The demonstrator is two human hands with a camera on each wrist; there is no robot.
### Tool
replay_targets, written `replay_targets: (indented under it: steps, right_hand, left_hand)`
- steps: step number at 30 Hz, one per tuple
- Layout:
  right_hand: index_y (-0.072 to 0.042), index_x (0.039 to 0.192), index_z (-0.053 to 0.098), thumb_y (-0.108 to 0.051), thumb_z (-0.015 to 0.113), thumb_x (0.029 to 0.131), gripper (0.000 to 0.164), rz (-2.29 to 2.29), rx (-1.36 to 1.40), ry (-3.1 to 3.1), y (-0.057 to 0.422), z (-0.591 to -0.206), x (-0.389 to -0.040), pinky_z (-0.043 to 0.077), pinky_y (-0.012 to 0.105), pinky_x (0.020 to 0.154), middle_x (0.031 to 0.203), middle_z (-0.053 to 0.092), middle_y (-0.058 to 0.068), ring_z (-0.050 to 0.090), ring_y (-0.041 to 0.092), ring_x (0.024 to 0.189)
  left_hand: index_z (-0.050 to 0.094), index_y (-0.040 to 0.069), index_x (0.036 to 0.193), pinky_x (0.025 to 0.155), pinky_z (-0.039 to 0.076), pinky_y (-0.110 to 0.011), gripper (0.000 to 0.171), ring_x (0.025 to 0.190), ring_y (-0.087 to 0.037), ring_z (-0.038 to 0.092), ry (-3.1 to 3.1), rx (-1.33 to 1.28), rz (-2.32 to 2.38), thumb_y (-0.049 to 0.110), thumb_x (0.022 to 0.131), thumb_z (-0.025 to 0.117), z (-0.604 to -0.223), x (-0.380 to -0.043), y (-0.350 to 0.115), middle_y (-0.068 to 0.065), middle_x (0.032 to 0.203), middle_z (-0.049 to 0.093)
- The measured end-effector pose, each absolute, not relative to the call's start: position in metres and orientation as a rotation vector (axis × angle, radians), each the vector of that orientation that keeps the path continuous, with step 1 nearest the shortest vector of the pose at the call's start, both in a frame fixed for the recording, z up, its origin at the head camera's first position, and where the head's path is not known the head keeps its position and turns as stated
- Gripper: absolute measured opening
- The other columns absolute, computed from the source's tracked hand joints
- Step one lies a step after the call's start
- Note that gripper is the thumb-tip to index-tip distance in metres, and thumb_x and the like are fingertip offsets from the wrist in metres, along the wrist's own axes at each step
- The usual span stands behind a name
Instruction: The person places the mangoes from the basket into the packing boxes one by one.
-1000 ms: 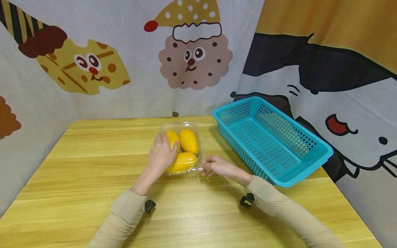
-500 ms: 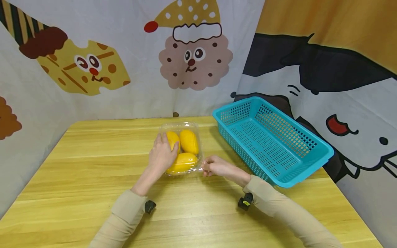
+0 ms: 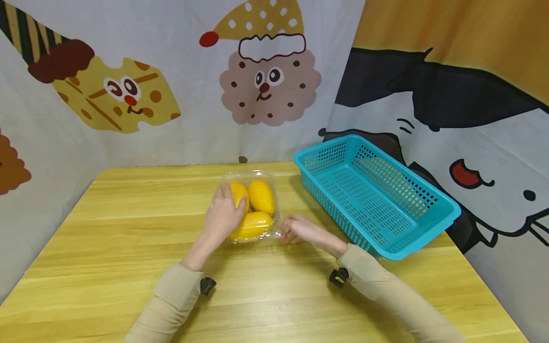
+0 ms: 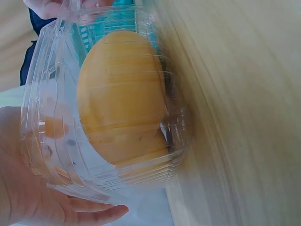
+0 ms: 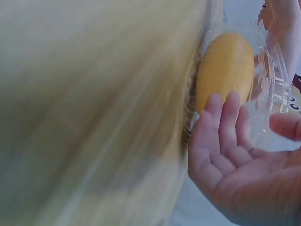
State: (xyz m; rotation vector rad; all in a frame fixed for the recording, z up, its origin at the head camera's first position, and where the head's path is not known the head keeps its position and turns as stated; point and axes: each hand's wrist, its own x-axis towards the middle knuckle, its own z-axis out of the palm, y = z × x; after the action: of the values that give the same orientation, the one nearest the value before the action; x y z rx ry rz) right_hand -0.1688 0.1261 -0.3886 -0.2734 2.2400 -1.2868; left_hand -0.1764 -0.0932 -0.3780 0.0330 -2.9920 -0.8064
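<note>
A clear plastic clamshell box [image 3: 249,174] stands on the table with yellow oval fruits, mango-like, inside; one fruit [image 3: 260,196] shows at the back right. My left hand [image 3: 223,216] lies over the box's left side, fingers stretched across the lid and partly covering another fruit. From the left wrist view, the clear wall [image 4: 47,94] shows a fruit [image 4: 122,94] behind it. My right hand [image 3: 300,228] is at the front right corner of the box. There, the right wrist view shows its bent fingers [image 5: 228,120] by the side wall and the thumb standing apart from them.
A turquoise perforated basket [image 3: 328,197] stands to the right of the box, close beyond my right forearm. The wooden table [image 3: 128,247] ends at a cartoon-printed cloth [image 3: 171,147] behind and at the sides.
The right hand's fingers have shifted slightly at the box corner, a little to the right of it. Left hand, box and basket have stayed in place.
</note>
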Motion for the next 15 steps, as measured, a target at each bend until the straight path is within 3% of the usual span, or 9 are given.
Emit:
replay_targets:
  steps: [6, 15]
  right_hand:
    - [-0.003, 0.107, 0.059, -0.024, 0.046, 0.095, 0.028, -1.176, -0.288, 2.656, 0.121, -0.381, -0.174, 0.051, 0.03, 0.072, 0.095, 0.064, 0.011, 0.058, 0.02, 0.083]
    - [-0.002, 0.11, 0.059, -0.02, 0.052, 0.096, 0.024, -1.059, -0.605, 3.125, 0.105, -0.36, -0.187, 0.052, 0.04, 0.088, 0.11, 0.062, 0.013, 0.06, 0.028, 0.102]
  left_hand:
    - [0.021, -0.009, 0.146, 0.108, 0.034, -0.059, 0.074, 0.138, -0.049, 0.027, -2.974, 0.027, -0.829, 0.04, 0.097, 0.046, -0.378, -0.177, -0.095, -0.033, 0.152, 0.016]
    - [0.023, -0.004, 0.147, 0.106, 0.034, -0.063, 0.072, 0.139, -0.051, 0.023, -2.97, -0.011, -0.832, 0.04, 0.096, 0.048, -0.373, -0.178, -0.095, -0.031, 0.154, 0.012]
